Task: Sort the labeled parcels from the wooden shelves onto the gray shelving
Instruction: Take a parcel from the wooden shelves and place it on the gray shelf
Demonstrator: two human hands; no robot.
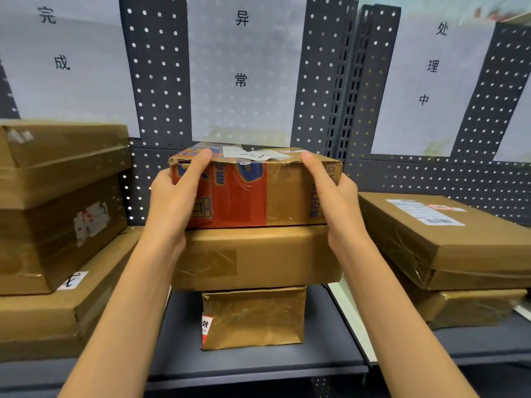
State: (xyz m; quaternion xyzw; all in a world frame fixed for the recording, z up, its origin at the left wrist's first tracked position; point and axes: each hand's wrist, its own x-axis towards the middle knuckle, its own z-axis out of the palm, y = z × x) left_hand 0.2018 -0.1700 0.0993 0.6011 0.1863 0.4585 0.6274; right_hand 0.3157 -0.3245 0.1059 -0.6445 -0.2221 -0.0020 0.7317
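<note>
A dark gray perforated back panel (pixel 156 67) is seen behind the shelving, divided by slotted uprights (pixel 344 90). Three white paper sheets are fixed to it: a left sheet (pixel 71 90) printed 完成, a middle sheet (pixel 244 110) printed 异常, and a right sheet (pixel 408 127) printed 处理中. Even, soft lighting is observed throughout.
</note>
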